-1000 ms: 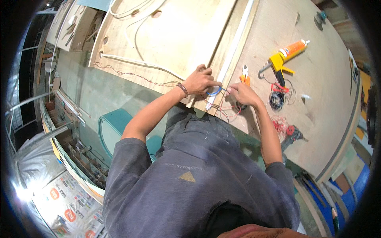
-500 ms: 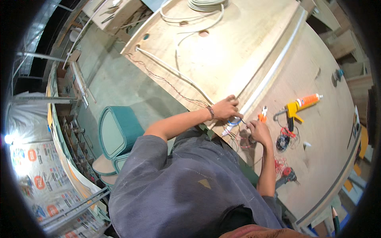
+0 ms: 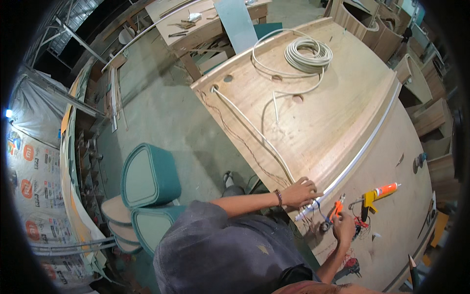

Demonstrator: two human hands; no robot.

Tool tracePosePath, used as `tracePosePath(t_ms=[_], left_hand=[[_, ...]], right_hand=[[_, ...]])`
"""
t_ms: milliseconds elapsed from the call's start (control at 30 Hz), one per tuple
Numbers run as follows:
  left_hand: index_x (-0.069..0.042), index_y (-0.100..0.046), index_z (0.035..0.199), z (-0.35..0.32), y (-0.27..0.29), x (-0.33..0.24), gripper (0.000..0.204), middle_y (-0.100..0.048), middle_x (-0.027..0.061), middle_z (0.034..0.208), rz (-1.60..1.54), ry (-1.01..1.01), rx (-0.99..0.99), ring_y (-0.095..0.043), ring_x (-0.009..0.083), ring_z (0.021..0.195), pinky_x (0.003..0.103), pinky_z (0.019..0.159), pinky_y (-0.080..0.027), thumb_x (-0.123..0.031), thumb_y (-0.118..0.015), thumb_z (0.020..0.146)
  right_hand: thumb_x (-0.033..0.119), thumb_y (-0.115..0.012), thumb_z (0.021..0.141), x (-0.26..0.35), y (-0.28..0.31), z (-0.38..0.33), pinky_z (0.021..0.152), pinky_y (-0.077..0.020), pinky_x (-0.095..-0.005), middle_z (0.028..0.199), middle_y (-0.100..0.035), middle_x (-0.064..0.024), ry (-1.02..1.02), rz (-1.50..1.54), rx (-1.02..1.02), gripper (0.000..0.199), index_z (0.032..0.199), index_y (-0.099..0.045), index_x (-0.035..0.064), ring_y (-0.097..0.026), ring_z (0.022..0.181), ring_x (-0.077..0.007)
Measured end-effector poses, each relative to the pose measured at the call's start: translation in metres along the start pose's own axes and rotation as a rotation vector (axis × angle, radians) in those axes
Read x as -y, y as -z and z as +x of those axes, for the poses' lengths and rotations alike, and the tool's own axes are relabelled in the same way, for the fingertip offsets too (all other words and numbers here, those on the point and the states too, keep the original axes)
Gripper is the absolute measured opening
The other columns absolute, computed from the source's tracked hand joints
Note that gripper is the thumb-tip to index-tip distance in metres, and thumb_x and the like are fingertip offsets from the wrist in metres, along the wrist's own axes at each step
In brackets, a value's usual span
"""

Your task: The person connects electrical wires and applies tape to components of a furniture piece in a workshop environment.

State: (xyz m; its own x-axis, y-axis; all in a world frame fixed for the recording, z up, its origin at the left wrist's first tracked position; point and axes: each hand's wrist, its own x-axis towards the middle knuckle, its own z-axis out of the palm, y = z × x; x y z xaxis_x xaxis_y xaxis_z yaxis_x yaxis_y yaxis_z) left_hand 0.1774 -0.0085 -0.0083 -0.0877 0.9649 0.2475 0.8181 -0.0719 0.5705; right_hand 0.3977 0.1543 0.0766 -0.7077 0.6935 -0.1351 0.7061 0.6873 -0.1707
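Note:
My left hand (image 3: pixel 301 193) bends its fingers over the near end of a long white strip (image 3: pixel 356 164), along the raised edge of a wooden panel (image 3: pixel 254 105). A thin dark blue strand (image 3: pixel 320 211) hangs by its fingertips. To the right, my right hand (image 3: pixel 344 227) has its fingers drawn together; what they hold is too small to make out. Orange-handled pliers (image 3: pixel 337 208) lie just beyond those fingers. Beside them is a small dark roll (image 3: pixel 324 226). Thin loose wires trail below the strip's end.
A yellow caulking gun (image 3: pixel 369 202) with an orange tube lies right of the pliers, near red and black wires (image 3: pixel 361 224). A red power tool (image 3: pixel 350 269) sits closer to me. Coiled white cable (image 3: pixel 308 55) rests on the panel. Green padded pieces (image 3: pixel 149 176) stand at left.
The view has shifted, showing more of the panel and cable coil. My right hand has moved a little away from my left, and more of the pliers' handles shows.

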Motion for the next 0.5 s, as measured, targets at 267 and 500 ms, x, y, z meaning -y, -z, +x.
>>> tracePosePath(t_ms=[267,500], left_hand=[[-0.009,-0.064,0.129,-0.178,0.136,0.083,0.035,-0.066,0.0136,0.103,-0.413,0.163,0.000,-0.061,0.0335,0.102,0.045,0.091,-0.048,-0.024,-0.061,0.097],[-0.008,-0.067,0.125,-0.388,0.296,0.159,0.032,-0.070,0.0118,0.110,-0.362,0.748,-0.329,-0.065,0.0283,0.102,0.039,0.090,-0.051,-0.027,-0.060,0.100]], right_hand=[[0.016,-0.066,0.094,0.243,0.048,0.009,0.075,-0.0520,-0.0374,0.092,-0.067,-0.0172,-0.026,0.420,-0.257,0.019,0.102,-0.069,-0.0013,-0.066,0.083,-0.0309],[0.018,-0.069,0.091,0.539,0.027,0.059,0.073,-0.0533,-0.0377,0.093,-0.069,-0.0141,0.467,0.560,0.172,0.019,0.102,-0.070,0.0030,-0.068,0.084,-0.0295]])
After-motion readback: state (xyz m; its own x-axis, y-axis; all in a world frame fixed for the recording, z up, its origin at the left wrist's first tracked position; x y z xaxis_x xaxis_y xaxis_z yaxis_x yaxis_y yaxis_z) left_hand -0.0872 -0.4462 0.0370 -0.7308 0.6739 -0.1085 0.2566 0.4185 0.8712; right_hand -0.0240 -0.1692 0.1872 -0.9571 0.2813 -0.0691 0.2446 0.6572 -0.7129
